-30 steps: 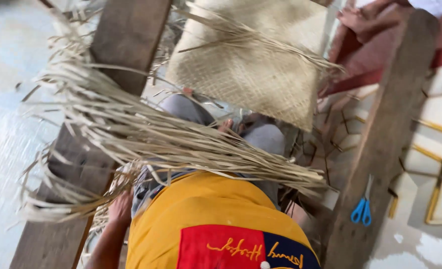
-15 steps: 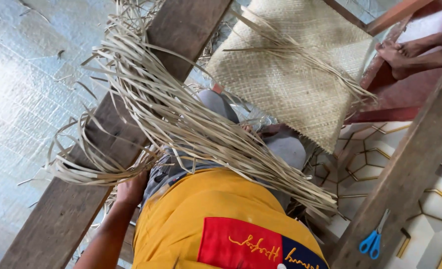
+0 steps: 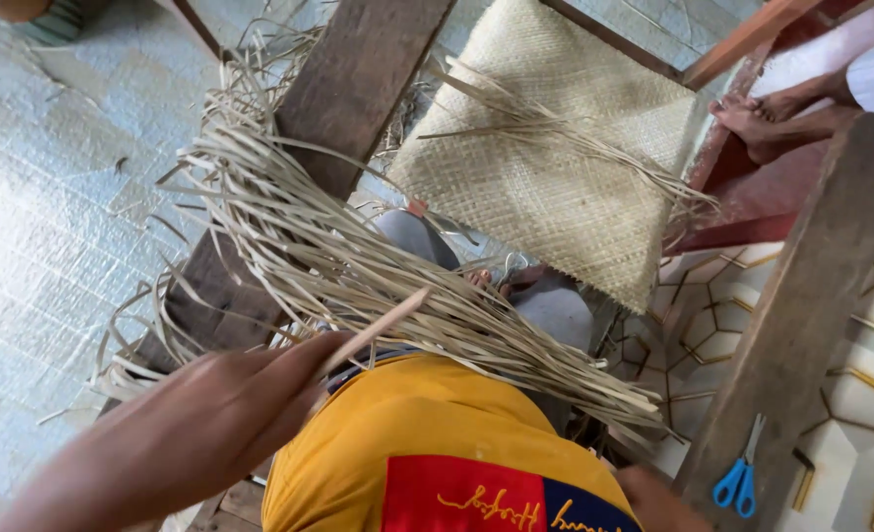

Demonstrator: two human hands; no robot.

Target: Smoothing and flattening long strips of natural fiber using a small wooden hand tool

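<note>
Left hand [image 3: 250,394] pinches one strip [image 3: 373,330] by the loose strips [image 3: 358,266] (right hand's fingers unseen); a hard tug could snap it.

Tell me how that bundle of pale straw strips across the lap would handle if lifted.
The bundle of straw strips would probably be floppy: its ends curl and droop past the wooden beam. Likely light, since the strips are thin. Loose strands fan out, so some may slip free.
</note>
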